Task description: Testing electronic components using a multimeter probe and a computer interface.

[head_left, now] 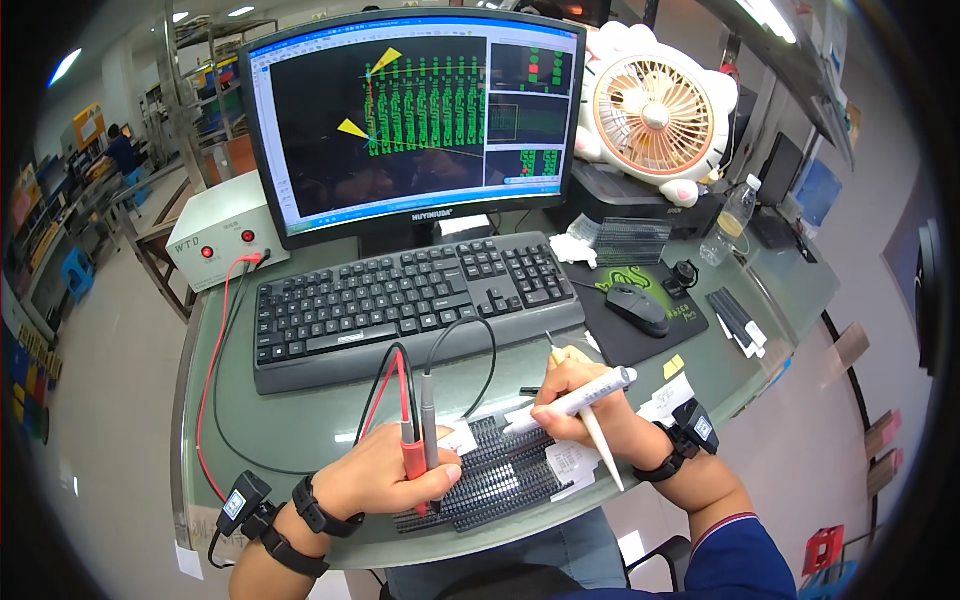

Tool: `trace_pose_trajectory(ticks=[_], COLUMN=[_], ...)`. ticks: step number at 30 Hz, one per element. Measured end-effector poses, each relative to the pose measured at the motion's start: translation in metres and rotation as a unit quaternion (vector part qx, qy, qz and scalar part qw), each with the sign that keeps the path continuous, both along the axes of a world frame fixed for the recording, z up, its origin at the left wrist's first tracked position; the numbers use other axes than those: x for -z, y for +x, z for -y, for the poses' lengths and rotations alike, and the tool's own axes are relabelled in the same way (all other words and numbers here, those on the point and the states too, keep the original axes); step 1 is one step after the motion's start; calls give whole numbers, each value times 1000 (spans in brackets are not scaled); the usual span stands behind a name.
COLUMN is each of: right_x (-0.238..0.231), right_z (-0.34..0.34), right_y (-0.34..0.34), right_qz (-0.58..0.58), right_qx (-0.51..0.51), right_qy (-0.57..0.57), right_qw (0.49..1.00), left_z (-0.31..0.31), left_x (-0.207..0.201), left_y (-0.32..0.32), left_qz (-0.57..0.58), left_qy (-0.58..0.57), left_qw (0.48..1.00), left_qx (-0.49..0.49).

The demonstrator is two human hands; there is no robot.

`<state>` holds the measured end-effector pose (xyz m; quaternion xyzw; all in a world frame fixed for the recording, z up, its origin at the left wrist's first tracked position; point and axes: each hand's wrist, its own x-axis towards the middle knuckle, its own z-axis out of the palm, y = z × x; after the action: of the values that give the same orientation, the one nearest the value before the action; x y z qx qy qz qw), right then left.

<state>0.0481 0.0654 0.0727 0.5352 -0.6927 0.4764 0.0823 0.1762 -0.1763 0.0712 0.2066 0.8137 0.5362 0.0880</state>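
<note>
Closed around a red test probe (413, 456) and a dark grey test probe (430, 425), my left hand (375, 475) rests at the left part of some dark strip-shaped circuit panels (505, 485). Both probes stand nearly upright, tips down by the panels. My right hand (585, 400), fingers closed, grips a white marker pen (600, 388) lying across it. The same hand also holds a slim white tool (603, 448), whose thin dark tip points toward the keyboard. Paper labels (572, 464) lie on the panels. My fingers partly hide the panels' left end.
Behind my hands is a black keyboard (400, 300), below a monitor (400, 120) showing a green board layout. Probe leads run to a white box (220, 235) at left. To the right are a mouse (637, 308), a bottle (728, 225), a fan (655, 115) and dark strips (735, 320).
</note>
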Motion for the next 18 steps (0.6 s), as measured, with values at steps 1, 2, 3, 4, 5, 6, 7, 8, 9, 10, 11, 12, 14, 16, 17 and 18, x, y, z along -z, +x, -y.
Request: trace_pose_trajectory(ticks=[1,2,3,4,5,6,7,8,9,10,11,12,14,16,17,18], right_x=[0,1,1,1,2,3,2,3,3,4,5,4,3,3,3,1], right_z=[1,2,3,4,5,5,5,5,6,6,6,6,7,8,8,8], right_y=[0,0,0,1,1,1,1,1,1,1,1,1,2,1,1,1], right_qz=[-12,-11,-10,-10,-9,-8,-16,-24,-23,-25,-27,-27,-40,-43,-48,-47], right_qx=[-2,0,-9,-18,-19,-19,-22,-25,-25,-17,-9,-9,6,11,15,19], right_qy=[7,7,18,29,22,22,26,31,31,33,36,36,39,30,22,24], right_qw=[1000,1000,1000,999,1000,1000,999,999,999,999,999,999,998,999,998,998], left_z=[0,0,0,0,0,0,0,0,1,1,1,1,1,1,1,1], left_x=[-1,-2,-1,0,0,0,0,0,0,-1,-1,-1,-2,-2,-2,-2], left_y=[0,0,0,0,0,0,0,1,0,0,0,0,0,-1,-1,-1], left_qz=[0,0,1,-2,-4,-4,-3,-2,-2,-9,-16,-16,-19,-12,-6,-5], left_qy=[-6,-13,-13,-14,-15,-15,-14,-12,-12,-15,-19,-18,-24,-23,-23,-21], left_qw=[1000,1000,1000,1000,1000,1000,1000,1000,1000,1000,1000,1000,1000,1000,1000,1000], left_qx=[-1,-1,-1,-4,-8,-8,-6,-4,-4,-2,0,0,4,7,10,14])
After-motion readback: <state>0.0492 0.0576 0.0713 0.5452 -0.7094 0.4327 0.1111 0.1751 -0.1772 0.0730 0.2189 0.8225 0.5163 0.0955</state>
